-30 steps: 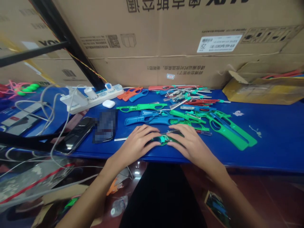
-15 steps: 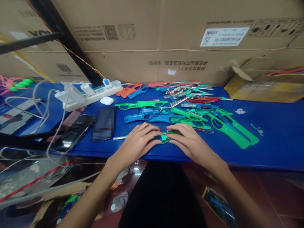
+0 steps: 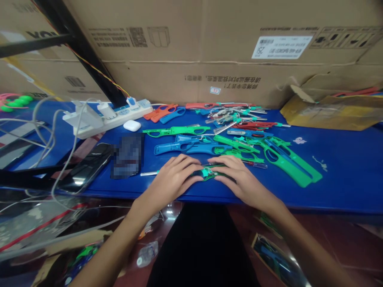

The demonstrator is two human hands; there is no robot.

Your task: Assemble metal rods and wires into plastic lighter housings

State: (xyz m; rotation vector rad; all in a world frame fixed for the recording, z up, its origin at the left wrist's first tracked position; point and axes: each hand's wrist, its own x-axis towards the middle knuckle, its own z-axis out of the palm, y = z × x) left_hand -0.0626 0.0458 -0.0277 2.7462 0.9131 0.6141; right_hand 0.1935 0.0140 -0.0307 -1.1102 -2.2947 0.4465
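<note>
Close to the table's front edge, an opened green utility lighter [image 3: 208, 173] lies between my hands, with a teal part and thin white wire showing in it. My left hand [image 3: 178, 173] closes its fingers on the left part; a metal tube [image 3: 149, 173] sticks out past that hand. The fingers of my right hand [image 3: 237, 173] grip the right end and hide most of it. Just beyond are blue lighter shell halves [image 3: 208, 148] and green ones [image 3: 176, 130]. A screwdriver with a clear handle [image 3: 257, 164] lies past my right fingers.
Green shells [image 3: 299, 171] and a pile of lighter parts [image 3: 236, 115] lie on the blue table [image 3: 344, 175]. A power strip [image 3: 119, 117], black phone [image 3: 86, 167] and cables are at left. An open carton [image 3: 332, 111] stands back right, before a large cardboard wall [image 3: 167, 79].
The view has shifted slightly. My right fingers have eased a little to the right, uncovering more of the lighter's teal part and wire. Both hands keep their grip.
</note>
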